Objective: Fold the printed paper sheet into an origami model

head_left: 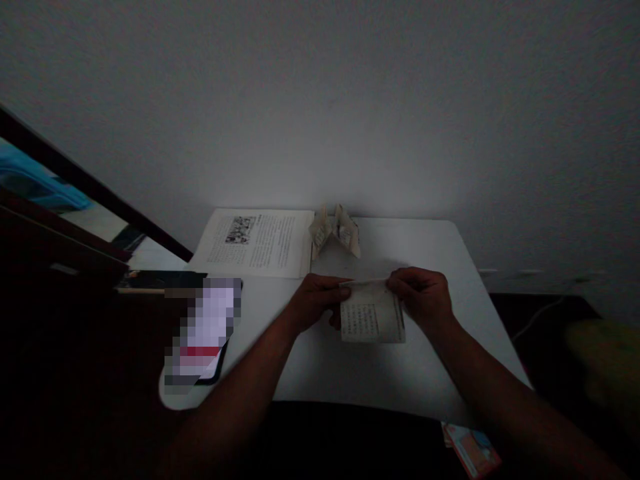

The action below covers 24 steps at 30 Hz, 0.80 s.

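Observation:
A folded sheet of printed paper (373, 317) is held up above the white table, its printed side facing me. My left hand (320, 300) is closed on its upper left edge, thumb on the front. At the upper right corner, my right hand (420, 290) pinches the same paper with thumb and fingers. Behind it, a folded paper figure (335, 230) with pointed, printed flaps stands on the table. Left of that figure lies a stack of printed pages (273, 247) with a small picture on the top sheet.
A phone (210, 333) with a lit, blurred-out screen lies at the left of the white table (425, 243). The table backs onto a grey wall (320, 107). A colourful booklet (473, 450) shows below the front edge, and a pale cable (545, 310) runs at right.

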Available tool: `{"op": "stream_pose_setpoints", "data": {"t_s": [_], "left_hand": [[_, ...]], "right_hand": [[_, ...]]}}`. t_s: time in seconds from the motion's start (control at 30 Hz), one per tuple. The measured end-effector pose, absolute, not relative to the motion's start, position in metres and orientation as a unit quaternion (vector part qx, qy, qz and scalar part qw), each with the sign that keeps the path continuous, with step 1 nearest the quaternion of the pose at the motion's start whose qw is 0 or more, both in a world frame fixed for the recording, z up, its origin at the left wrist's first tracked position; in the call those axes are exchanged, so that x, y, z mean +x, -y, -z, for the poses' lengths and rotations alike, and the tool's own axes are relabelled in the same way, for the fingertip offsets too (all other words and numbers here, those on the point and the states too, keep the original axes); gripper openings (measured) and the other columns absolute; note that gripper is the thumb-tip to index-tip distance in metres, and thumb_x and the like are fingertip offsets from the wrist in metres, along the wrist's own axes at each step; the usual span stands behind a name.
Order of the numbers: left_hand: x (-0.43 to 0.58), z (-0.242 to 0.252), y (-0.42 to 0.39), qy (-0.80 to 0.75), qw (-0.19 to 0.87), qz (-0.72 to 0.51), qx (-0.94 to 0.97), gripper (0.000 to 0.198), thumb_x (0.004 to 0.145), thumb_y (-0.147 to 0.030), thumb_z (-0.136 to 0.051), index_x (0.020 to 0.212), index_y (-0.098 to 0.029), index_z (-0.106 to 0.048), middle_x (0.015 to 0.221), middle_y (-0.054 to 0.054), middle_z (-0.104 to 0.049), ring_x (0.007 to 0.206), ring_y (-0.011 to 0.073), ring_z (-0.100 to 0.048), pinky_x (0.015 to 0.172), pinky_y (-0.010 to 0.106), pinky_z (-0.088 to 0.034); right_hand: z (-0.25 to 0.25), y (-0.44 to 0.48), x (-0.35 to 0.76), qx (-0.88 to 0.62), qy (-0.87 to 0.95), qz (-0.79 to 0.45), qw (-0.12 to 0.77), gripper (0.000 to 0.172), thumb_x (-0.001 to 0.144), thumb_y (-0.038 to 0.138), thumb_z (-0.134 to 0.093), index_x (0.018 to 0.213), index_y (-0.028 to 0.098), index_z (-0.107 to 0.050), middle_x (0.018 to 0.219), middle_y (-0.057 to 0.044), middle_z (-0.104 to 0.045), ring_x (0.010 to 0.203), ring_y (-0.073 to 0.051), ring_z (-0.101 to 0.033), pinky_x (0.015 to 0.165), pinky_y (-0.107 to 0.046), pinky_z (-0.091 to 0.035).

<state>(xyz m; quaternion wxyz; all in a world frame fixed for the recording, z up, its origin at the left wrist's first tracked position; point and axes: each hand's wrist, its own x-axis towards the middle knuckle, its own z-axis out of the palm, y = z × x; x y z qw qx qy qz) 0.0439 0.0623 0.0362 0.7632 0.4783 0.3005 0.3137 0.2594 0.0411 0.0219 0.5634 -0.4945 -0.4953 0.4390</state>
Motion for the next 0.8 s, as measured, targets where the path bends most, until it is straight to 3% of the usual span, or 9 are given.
{"op": "stream_pose_setpoints", "data": {"t_s": [0.3, 0.5, 0.8], "left_hand": [[0.046, -0.034, -0.064, -0.309, 0.705, -0.425, 0.477, 0.018, 0.066, -0.015, -0.058, 0.079, -0.007, -0.067, 0.049, 0.001, -0.060, 0.035, 0.0112, -0.053, 0.038, 0.023, -0.040], [0.047, -0.035, -0.063, -0.346, 0.672, -0.407, 0.513, 0.028, 0.072, -0.027, -0.058, 0.089, -0.007, -0.068, 0.047, 0.000, -0.058, 0.036, 0.0108, -0.052, 0.038, 0.023, -0.041], [0.051, -0.040, -0.062, -0.459, 0.564, -0.409, 0.551, 0.019, 0.069, -0.019, -0.054, 0.076, -0.010, -0.069, 0.050, -0.002, -0.059, 0.037, 0.0067, -0.050, 0.034, 0.016, -0.039]], "right_hand": [[-0.019, -0.044, 0.266, -0.469, 0.435, -0.440, 0.630, 0.006, 0.065, 0.021, -0.073, 0.064, 0.019, -0.068, 0.059, 0.002, -0.063, 0.051, -0.010, -0.053, 0.048, -0.022, -0.041], [-0.021, -0.042, 0.262, -0.467, 0.464, -0.462, 0.594, 0.007, 0.064, 0.020, -0.074, 0.062, 0.019, -0.067, 0.054, 0.003, -0.060, 0.048, -0.008, -0.049, 0.044, -0.020, -0.038], [-0.025, -0.039, 0.254, -0.505, 0.488, -0.432, 0.565, 0.010, 0.062, 0.024, -0.074, 0.058, 0.019, -0.066, 0.050, 0.004, -0.056, 0.045, -0.008, -0.047, 0.041, -0.020, -0.038]]}}
